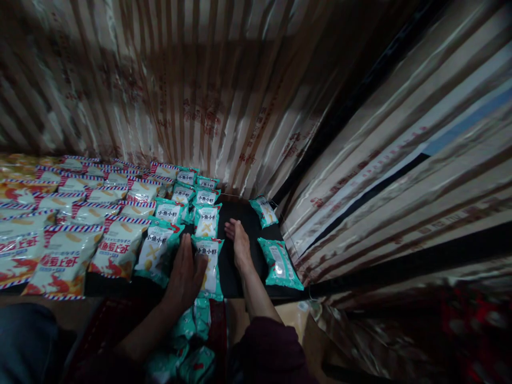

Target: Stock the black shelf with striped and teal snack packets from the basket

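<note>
Rows of teal snack bags stand on a black shelf (pixel 232 272). My left hand (pixel 184 272), fingers stretched out, lies between two front teal bags. Its thumb side overlaps the left edge of the right-hand snack bag (pixel 210 272), and the other snack bag (pixel 154 250) leans just left of it. My right hand (pixel 239 240) is held over the bare black strip right of that row, fingers extended and apart from the bags. Neither hand grips anything that I can see.
Striped white-and-red snack bags (pixel 66 261) fill the shelf's left side. Two teal bags lie at its right end, one in front (pixel 278 264) and one behind (pixel 264 212). More teal bags (pixel 196 362) are below the front edge. Plastic-wrapped sheeting (pixel 208 106) rises behind.
</note>
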`<state>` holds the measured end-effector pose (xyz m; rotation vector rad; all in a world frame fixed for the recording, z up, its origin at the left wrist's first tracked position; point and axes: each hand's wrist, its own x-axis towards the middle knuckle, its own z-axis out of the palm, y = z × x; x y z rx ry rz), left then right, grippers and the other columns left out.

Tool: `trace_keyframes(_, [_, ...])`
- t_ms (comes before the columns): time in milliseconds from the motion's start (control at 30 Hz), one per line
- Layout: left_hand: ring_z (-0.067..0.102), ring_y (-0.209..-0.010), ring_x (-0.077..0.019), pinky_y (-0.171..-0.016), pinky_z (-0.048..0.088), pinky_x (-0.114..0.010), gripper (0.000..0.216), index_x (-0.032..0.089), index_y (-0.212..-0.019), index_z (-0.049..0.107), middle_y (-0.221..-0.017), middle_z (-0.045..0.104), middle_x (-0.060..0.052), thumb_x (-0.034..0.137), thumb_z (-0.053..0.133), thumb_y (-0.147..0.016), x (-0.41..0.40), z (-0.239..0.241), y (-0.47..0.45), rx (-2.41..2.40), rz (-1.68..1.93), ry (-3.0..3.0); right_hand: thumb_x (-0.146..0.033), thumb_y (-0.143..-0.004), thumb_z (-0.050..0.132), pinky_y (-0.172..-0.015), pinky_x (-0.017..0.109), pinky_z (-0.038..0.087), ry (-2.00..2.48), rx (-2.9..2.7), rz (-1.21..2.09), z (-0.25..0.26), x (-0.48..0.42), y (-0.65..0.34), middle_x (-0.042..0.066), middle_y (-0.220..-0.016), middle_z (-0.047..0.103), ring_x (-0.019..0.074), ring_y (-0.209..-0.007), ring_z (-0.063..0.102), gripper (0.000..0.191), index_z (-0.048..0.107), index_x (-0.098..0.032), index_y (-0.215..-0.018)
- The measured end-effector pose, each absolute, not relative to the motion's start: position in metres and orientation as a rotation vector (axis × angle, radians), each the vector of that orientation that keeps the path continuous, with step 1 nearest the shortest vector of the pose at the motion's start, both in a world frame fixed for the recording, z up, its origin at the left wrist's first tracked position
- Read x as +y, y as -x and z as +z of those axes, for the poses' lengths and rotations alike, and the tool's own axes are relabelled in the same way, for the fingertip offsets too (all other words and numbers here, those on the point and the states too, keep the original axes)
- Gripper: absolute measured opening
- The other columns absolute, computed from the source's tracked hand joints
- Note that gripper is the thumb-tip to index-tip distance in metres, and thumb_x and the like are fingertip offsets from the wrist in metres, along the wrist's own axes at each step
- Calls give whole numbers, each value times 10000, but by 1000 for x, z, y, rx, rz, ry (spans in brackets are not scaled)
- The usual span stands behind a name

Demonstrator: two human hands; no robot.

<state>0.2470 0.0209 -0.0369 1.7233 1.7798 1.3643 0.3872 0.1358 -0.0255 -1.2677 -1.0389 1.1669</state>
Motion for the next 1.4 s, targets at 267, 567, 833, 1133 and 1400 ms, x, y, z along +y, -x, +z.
trace_keyframes(267, [255, -1411, -303, -1059, 398, -504, 749, 199, -1496, 48, -1522, 244, -201, 301, 486, -897, -23, -46, -254, 1815, 1310, -2019, -566, -834, 489, -842, 323, 491, 1512, -1344, 983, -20, 77, -394, 35, -969, 716, 206, -934, 648, 442, 663, -242, -1079])
trace_keyframes(567, [259, -1412, -278, -1075, 392, -474, 680, 214, -1485, 108, -1491, 304, -175, 180, 445, -895, -4, -48, -255, 1748, 1385, -2080, -495, -879, 429, -866, 309, 477, 1513, -1433, 850, -10, 61, -368, 66, -1020, 700, 200, -951, 645, 510, 540, -182, -1265])
trace_keyframes(833, [178, -1434, -304, -1084, 363, -509, 659, 189, -1485, 102, -1510, 251, -201, 215, 441, -920, 6, -49, -248, 1816, 1328, -2234, -515, -894, 359, -1008, 373, 400, 1533, -1462, 790, -19, 76, -362, 120, -1257, 605, 229, -1147, 562, 542, 536, -166, -1269])
trace_keyframes(1133, [125, -1443, -317, -1100, 312, -549, 668, 206, -1476, 155, -1535, 221, -169, 138, 463, -886, -26, -32, -228, 1868, 1362, -2284, -440, -916, 351, -1009, 430, 403, 1313, -1513, 382, 2, 58, -364, 156, -1221, 566, 232, -1120, 542, 477, 533, -141, -1240])
trace_keyframes(1400, [162, -1428, -363, -1053, 339, -585, 700, 238, -1472, 168, -1543, 207, -175, 154, 495, -859, -37, -28, -179, 2067, 1345, -2289, -383, -911, 458, -1064, 403, 393, 1061, -1690, 831, 31, 14, -305, 99, -1369, 516, 224, -1254, 492, 489, 449, -197, -1363])
